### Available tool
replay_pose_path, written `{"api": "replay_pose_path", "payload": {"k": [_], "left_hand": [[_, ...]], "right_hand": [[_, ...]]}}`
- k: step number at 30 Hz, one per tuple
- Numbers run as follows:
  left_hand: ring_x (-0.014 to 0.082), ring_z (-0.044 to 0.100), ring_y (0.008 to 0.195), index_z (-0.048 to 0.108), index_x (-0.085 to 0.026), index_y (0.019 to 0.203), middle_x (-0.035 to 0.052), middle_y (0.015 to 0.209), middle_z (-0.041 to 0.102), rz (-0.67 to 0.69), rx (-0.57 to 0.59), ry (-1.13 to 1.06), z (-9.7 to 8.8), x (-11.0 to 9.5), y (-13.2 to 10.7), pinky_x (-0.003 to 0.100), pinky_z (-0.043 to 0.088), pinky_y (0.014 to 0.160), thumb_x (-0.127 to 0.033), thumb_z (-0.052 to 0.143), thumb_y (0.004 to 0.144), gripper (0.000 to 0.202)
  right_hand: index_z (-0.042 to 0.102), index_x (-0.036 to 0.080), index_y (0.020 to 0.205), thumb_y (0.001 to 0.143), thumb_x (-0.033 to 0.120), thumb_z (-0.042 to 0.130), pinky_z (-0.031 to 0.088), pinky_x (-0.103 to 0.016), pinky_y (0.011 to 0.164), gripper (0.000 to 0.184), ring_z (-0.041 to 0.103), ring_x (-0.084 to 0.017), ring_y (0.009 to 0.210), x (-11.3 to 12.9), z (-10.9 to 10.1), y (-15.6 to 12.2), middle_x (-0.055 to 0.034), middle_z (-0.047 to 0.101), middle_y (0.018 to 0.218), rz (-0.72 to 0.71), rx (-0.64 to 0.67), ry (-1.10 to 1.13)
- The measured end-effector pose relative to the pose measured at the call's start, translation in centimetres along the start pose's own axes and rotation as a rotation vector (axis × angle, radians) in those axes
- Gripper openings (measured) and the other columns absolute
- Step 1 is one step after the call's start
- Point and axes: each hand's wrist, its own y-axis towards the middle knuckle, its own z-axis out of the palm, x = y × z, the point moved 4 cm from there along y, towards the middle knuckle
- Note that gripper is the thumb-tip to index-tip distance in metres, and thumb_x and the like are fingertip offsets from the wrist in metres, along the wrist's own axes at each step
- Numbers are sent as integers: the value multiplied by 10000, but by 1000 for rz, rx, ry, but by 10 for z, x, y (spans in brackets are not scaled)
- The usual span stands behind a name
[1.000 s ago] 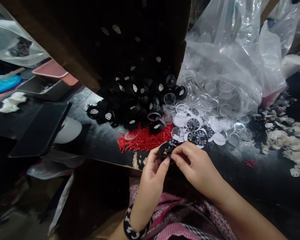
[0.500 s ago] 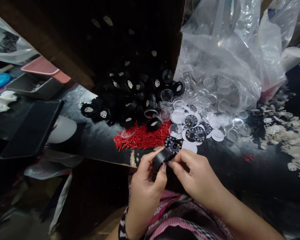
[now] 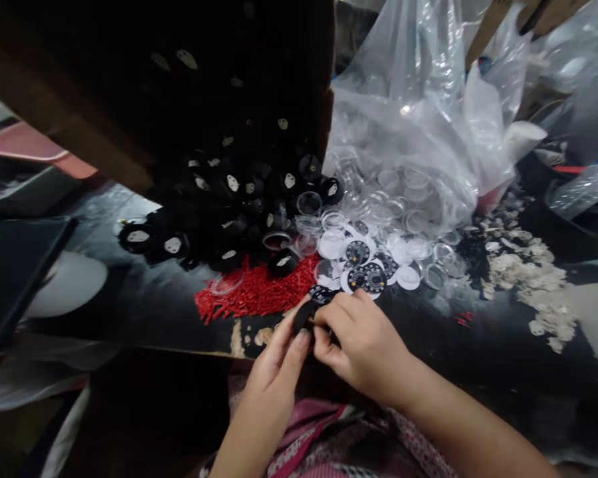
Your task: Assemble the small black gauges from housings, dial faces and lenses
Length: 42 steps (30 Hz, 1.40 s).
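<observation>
My left hand point(image 3: 275, 368) grips a round black plastic housing point(image 3: 303, 317) between thumb and fingers, close to the table's front edge. Pinched at the housing's open side, my right hand point(image 3: 361, 342) covers part of it; whatever its fingertips hold is hidden. Just beyond the hands lie printed black dial discs point(image 3: 367, 277) mixed with white ones. A heap of thin red pointers point(image 3: 264, 292) is left of them. Behind these are more black housings point(image 3: 172, 244), some with pale oval plates on them, and clear round covers point(image 3: 406, 192).
A dark open box point(image 3: 326, 99) leans over the housings. Plastic bags point(image 3: 438, 126) stand behind the covers. Pale flat pieces point(image 3: 533, 272) are heaped at right, with a few red pointers point(image 3: 463, 319) nearer. At left are a white cup point(image 3: 72, 282), a dark flat slab point(image 3: 17, 265) and bins point(image 3: 27, 149).
The view has swung to the right, so the table's contents sit further left. My right hand has closed in on the housing and now covers more of it.
</observation>
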Motion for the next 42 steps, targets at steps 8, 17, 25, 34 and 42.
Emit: {"api": "replay_pose_path", "payload": {"k": [8, 17, 25, 34, 42], "left_hand": [[279, 462, 1337, 642, -274, 1226, 35, 1332, 631, -37, -15, -106, 11, 17, 5, 422, 348, 1139, -451, 624, 841, 424], [248, 607, 1186, 643, -230, 1169, 63, 1298, 649, -99, 76, -626, 25, 20, 15, 370, 565, 943, -379, 647, 856, 347], [214, 681, 1037, 686, -205, 1077, 73, 1136, 723, -131, 242, -691, 24, 6, 11, 346, 562, 920, -383, 586, 900, 270], [214, 588, 1217, 623, -276, 1235, 25, 1327, 634, 86, 223, -285, 20, 5, 3, 329, 483, 1035, -357, 669, 840, 406], [204, 656, 1118, 632, -293, 1215, 12, 1264, 679, 225, 205, -31, 18, -1, -6, 286, 536, 940, -344, 627, 865, 354]], "right_hand": [[627, 189, 809, 835, 121, 611, 401, -228, 600, 74, 552, -108, 615, -21, -5, 4, 37, 624, 703, 392, 208, 341], [604, 134, 1152, 813, 171, 682, 447, -491, 896, 349, 578, -309, 1050, -97, -13, 29, -168, 568, 1189, 473, 49, -51], [628, 224, 1177, 924, 164, 534, 517, -299, 795, 276, 618, -149, 848, -35, -19, 1, -28, 629, 927, 360, 105, 510], [647, 218, 996, 996, 342, 434, 459, -295, 778, 246, 581, -159, 852, -14, -14, -1, -38, 594, 933, 323, 96, 371], [406, 211, 649, 984, 229, 288, 318, -303, 656, 355, 401, -121, 547, -6, -4, 4, 24, 477, 594, 240, -51, 217]]}}
